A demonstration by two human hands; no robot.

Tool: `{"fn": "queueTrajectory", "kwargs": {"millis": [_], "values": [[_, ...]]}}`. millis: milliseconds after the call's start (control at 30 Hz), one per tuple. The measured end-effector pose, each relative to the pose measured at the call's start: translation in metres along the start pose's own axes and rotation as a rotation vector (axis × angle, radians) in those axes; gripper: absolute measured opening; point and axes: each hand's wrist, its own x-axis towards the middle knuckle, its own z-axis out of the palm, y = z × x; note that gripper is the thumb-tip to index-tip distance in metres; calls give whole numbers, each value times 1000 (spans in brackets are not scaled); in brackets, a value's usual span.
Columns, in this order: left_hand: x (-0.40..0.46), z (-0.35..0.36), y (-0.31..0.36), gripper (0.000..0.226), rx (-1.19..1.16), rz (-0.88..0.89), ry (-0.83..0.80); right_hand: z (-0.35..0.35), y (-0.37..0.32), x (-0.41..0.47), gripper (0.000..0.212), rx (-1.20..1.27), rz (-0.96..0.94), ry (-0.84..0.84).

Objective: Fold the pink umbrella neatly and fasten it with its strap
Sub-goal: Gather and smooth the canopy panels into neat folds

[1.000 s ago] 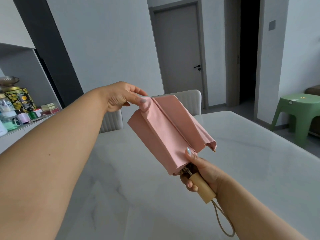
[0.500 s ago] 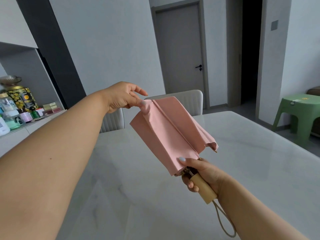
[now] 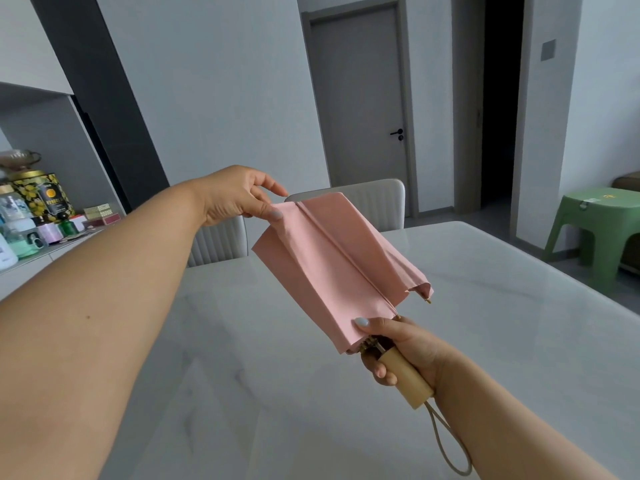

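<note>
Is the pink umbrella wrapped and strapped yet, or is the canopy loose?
Loose. The pink umbrella is collapsed but its panels fan out flat, unrolled; no fastened strap shows around it.

Single head-worn wide-angle view, looking forward and down across the bench [image 3: 485, 341], close over outstretched forearms, door [image 3: 360, 109] beyond

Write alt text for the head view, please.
Two bare hands hold a half-folded pink umbrella above a white table: the left hand pinches the top of the fabric, the right hand grips the wooden handle. No strap is fastened.
</note>
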Motion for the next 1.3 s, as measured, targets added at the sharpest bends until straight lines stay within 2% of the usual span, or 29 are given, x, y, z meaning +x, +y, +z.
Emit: {"fn": "queueTrajectory", "kwargs": {"millis": [100, 200, 367, 433, 500, 633, 733, 800, 867, 1000, 1067, 1100, 1167, 1233, 1267, 1300], "values": [[0, -10, 5, 42, 24, -3, 5, 1, 0, 0, 43, -12, 6, -13], [-2, -16, 11, 28, 77, -28, -7, 2, 0, 1, 49, -26, 8, -17], [-3, -6, 8, 23, -89, -122, -32, 3, -1, 0, 47, -17, -28, 9], [-4, 3, 7, 33, -173, -158, -22, 3, -1, -1, 51, -11, -52, 44], [-3, 15, 3, 41, -184, -167, 65, 4, -1, 0, 54, -7, -66, 76], [-1, 44, -6, 43, -243, -146, 350, 7, -1, 0, 50, -15, -76, 116], [4, 60, -2, 26, -472, -213, 492, 7, -1, 1, 51, -44, -84, 164], [8, 69, 2, 9, -562, -305, 510, 7, -1, 2, 51, -46, -87, 183], [14, 78, 0, 12, -614, -376, 502, 6, 0, 2, 53, -44, -82, 192], [25, 82, -9, 19, -782, -373, 537, 2, -1, 2, 58, -13, -108, 176], [29, 85, -15, 13, -808, -382, 564, 1, -2, 3, 60, -3, -120, 170], [31, 87, -17, 9, -791, -395, 602, 1, -1, 3, 60, -5, -121, 170], [33, 92, -20, 21, -633, -460, 698, 3, -1, 3, 56, -19, -112, 177], [30, 100, -15, 32, -282, -525, 824, 7, 0, 3, 51, -46, -103, 192], [26, 107, -8, 37, -93, -490, 906, 9, 0, 2, 49, -57, -100, 203], [19, 116, 1, 41, 59, -380, 979, 11, 0, 2, 47, -61, -98, 215]]}}
